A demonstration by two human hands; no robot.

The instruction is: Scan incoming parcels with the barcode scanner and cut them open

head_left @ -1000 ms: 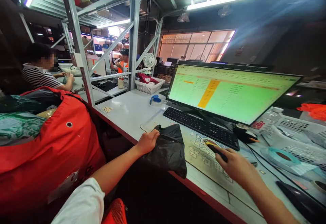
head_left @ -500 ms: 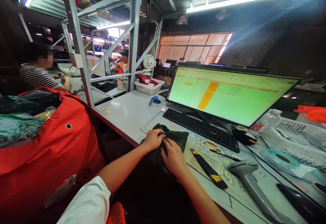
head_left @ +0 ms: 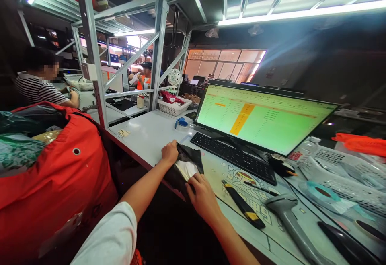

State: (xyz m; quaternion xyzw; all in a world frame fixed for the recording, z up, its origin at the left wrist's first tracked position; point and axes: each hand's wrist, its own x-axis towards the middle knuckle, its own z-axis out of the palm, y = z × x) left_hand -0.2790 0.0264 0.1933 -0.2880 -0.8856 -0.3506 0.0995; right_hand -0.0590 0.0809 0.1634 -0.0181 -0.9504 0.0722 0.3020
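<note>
Your left hand (head_left: 170,152) is pinching the bag (head_left: 193,155) over the bench (head_left: 147,128)'s near edge; your right hand (head_left: 202,194) is touching its open mouth, grip impossible to tell.

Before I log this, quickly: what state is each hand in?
Left hand: closed, holding an edge of the black plastic bag.
Right hand: curled at the bag's opening, by the smooth white contents; grip cannot be told.

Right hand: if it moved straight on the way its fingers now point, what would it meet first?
Most likely the white material showing in the opening of the black bag, directly ahead of the right hand; whether they touch is unclear in this view.
</note>
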